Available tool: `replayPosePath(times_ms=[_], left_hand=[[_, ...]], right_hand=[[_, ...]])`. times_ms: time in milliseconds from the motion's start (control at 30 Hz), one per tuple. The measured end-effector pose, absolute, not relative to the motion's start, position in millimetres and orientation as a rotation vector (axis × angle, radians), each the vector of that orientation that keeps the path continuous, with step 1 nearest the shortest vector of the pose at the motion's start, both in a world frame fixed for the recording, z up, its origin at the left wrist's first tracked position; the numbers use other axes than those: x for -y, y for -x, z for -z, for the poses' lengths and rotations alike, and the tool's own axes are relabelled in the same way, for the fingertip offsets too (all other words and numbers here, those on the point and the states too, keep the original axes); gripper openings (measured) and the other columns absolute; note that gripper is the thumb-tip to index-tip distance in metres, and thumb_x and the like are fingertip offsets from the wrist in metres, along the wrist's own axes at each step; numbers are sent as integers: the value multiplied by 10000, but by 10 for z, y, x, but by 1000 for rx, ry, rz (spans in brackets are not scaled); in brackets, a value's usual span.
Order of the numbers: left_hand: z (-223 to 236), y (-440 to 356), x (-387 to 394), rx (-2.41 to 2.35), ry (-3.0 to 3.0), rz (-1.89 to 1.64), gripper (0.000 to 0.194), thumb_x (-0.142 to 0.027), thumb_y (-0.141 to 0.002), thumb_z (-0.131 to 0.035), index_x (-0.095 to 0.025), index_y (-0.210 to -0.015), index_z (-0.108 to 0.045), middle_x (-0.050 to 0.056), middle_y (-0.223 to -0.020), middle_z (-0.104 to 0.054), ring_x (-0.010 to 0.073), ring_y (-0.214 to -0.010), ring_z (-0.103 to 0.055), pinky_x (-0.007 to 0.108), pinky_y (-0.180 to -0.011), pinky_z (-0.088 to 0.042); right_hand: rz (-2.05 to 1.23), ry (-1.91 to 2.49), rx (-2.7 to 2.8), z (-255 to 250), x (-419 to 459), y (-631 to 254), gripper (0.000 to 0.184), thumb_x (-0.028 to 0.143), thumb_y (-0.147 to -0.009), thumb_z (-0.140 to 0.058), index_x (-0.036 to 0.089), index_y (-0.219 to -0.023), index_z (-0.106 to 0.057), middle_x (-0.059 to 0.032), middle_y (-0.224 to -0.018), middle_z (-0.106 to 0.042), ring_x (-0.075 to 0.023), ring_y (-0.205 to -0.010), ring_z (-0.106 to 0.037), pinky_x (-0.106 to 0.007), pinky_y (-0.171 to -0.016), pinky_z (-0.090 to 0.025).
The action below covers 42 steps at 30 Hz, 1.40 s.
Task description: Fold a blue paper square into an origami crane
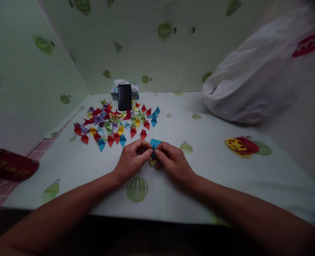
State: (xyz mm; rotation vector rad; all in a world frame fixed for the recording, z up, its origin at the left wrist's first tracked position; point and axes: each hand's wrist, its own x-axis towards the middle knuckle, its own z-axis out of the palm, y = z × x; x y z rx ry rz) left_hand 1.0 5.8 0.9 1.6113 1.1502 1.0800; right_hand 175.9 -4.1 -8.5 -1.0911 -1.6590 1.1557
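Observation:
Between my two hands is a small piece of folded blue paper [153, 153], pinched from both sides at the middle of the table. My left hand [134, 156] is closed, its thumb and forefinger on the left edge of the paper. From the other side my right hand [173, 160] grips it, also thumb against finger. A flat blue paper square [155, 142] shows just behind the fingertips, partly covered by them. Below the fingers lies a small yellow-patterned piece [152, 162], mostly hidden. Beyond my left hand spreads a pile of folded paper cranes [116, 124] in several colours.
A black phone [124, 97] leans on a tissue box [115, 93] at the back. A large white plastic bag [248, 78] fills the right rear. Red and yellow cut-out shapes [241, 146] lie at right. A dark red can [10, 165] lies at the left edge.

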Motion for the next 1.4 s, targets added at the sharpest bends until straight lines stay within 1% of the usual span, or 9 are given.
replayPosePath(times_ms=[100, 333, 567, 733, 867, 1000, 1133, 1233, 1400], left_hand=[[-21, 8, -86, -1109, -1557, -1006, 148, -300, -792, -709, -160, -807, -663, 5, -692, -665, 122, -619, -600, 239, -595, -481], [-33, 31, -121, -1060, -1544, -959, 173, -312, -775, -726, -152, -799, -663, 1, -679, -631, 111, -612, -557, 236, -583, -442], [-61, 35, -108, -1038, -1560, -913, 154, -300, -781, -721, -157, -794, -665, 2, -682, -641, 107, -611, -565, 232, -580, -456], [-24, 16, -122, -1115, -1557, -1008, 118, -271, -781, -704, -166, -786, -653, -5, -639, -640, 107, -576, -570, 230, -548, -469], [14, 1, -131, -1140, -1482, -1076, 139, -279, -764, -708, -173, -807, -629, -12, -651, -634, 108, -577, -584, 234, -558, -493], [11, -6, -110, -1143, -1508, -1060, 132, -253, -748, -699, -173, -827, -631, -4, -720, -646, 112, -630, -601, 235, -592, -496], [-15, 1, -92, -1075, -1498, -1014, 143, -294, -796, -684, -164, -847, -652, 5, -732, -661, 123, -650, -621, 250, -624, -516], [-22, 9, -95, -1039, -1465, -1005, 187, -334, -808, -714, -163, -861, -661, 9, -722, -671, 132, -655, -635, 260, -636, -531], [-17, 15, -118, -1028, -1384, -1003, 182, -316, -784, -749, -165, -854, -675, 7, -726, -684, 131, -654, -651, 262, -645, -553]], right_hand=[[-1151, 1090, 1673, 71, 20, -1770, 213, 314, -956, -513, 210, -778, -565, 8, -592, -609, -145, -553, -569, -285, -580, -426], [-1131, 1093, 1698, 43, 2, -1777, 237, 273, -911, -549, 210, -683, -535, 14, -577, -592, -127, -535, -524, -267, -544, -386], [-1087, 1144, 1730, 21, -18, -1781, 254, 223, -870, -551, 209, -619, -518, 28, -516, -552, -109, -495, -458, -258, -513, -334], [-1196, 1059, 1707, 43, -35, -1783, 211, 280, -921, -536, 207, -723, -551, 22, -574, -591, -120, -526, -541, -268, -558, -412], [-1279, 989, 1673, 71, -35, -1778, 147, 279, -912, -560, 207, -784, -547, 8, -657, -626, -128, -560, -590, -281, -583, -456], [-1276, 1003, 1670, 84, -23, -1769, 173, 281, -899, -583, 215, -753, -517, 12, -647, -603, -132, -561, -568, -282, -574, -440], [-1204, 1015, 1720, 70, -10, -1775, 181, 276, -927, -553, 218, -757, -528, 10, -654, -599, -133, -568, -539, -279, -574, -415], [-1165, 1014, 1736, 58, -9, -1786, 188, 275, -938, -545, 219, -758, -534, 11, -640, -596, -134, -574, -523, -275, -575, -407], [-1221, 1023, 1673, 63, -24, -1792, 175, 282, -929, -553, 220, -768, -526, 17, -634, -597, -129, -557, -531, -269, -558, -412]])
